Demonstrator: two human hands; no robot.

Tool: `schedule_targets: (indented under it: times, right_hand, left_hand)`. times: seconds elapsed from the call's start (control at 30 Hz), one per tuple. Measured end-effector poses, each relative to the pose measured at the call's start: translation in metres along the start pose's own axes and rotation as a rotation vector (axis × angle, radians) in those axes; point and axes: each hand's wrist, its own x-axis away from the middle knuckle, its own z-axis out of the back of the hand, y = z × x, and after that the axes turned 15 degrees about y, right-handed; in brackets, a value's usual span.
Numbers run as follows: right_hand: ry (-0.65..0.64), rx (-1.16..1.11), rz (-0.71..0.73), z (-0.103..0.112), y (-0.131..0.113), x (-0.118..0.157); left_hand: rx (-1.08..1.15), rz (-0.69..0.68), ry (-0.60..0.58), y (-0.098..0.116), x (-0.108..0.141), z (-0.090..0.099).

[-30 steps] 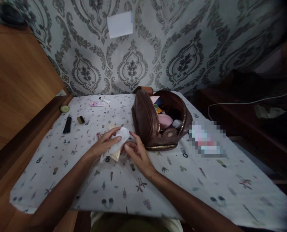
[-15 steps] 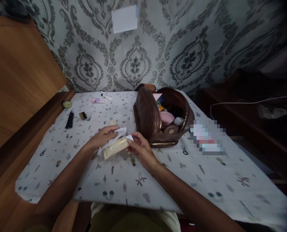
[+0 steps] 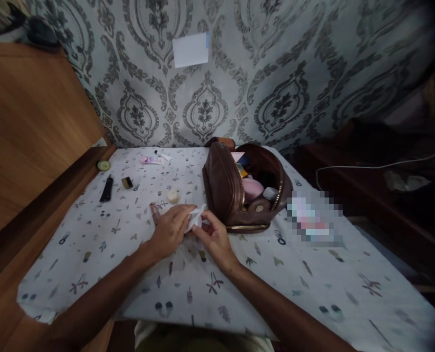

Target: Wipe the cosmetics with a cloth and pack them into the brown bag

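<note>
My left hand (image 3: 171,229) is closed round a white cloth or tissue (image 3: 196,218), its back turned up. The fingertips of my right hand (image 3: 214,237) pinch the right end, where the white tissue lies. The cream tube is hidden behind my left hand and the tissue. Just behind my left hand are a round cream-coloured cap (image 3: 173,197) and a small pinkish bottle (image 3: 154,213) on the cloth. An open brown bag (image 3: 223,188) full of small items stands right behind my right hand.
On the patterned tablecloth (image 3: 188,293) lie a black tube (image 3: 107,189), a small black-and-gold item (image 3: 127,182), a pink tube (image 3: 151,160), a thin white tube (image 3: 163,155) and a green round item (image 3: 103,165). A blurred packet (image 3: 311,217) lies right of the bag.
My left hand has closed over the cream tube with the tissue, hiding the tube. The pinkish bottle and the whole cap now show behind it. The camera view has tilted slightly up.
</note>
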Motion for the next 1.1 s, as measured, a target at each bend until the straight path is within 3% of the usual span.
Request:
schedule_targets:
  times: [0.13,0.37,0.5,0.63,0.77,0.93,1.1]
  right_hand:
    - [0.032,-0.049,0.014,-0.002,0.003,0.001]
    - [0.048,-0.146,-0.038,-0.002,-0.004,0.005]
    - [0.050,-0.169,-0.169,-0.002,0.000,0.006]
    - [-0.050,-0.167,-0.324,-0.002,0.004,0.007]
    - [-0.195,-0.160,-0.358,-0.002,0.000,0.010]
    - [-0.390,-0.224,-0.459,-0.003,-0.001,0.016]
    - [-0.379,-0.309,-0.554,-0.003,-0.001,0.019]
  left_hand:
    - [0.005,-0.037,0.000,-0.004,-0.001,-0.001]
    - [0.029,0.283,0.299,-0.037,-0.022,0.021]
    - [0.172,0.420,0.396,-0.038,-0.025,0.019]
    - [0.351,0.530,0.495,-0.032,-0.024,0.015]
    - [0.377,0.530,0.526,-0.027,-0.023,0.015]
    - [0.114,0.369,0.464,-0.022,-0.017,0.015]
    - [0.058,0.227,0.367,-0.018,-0.010,0.010]
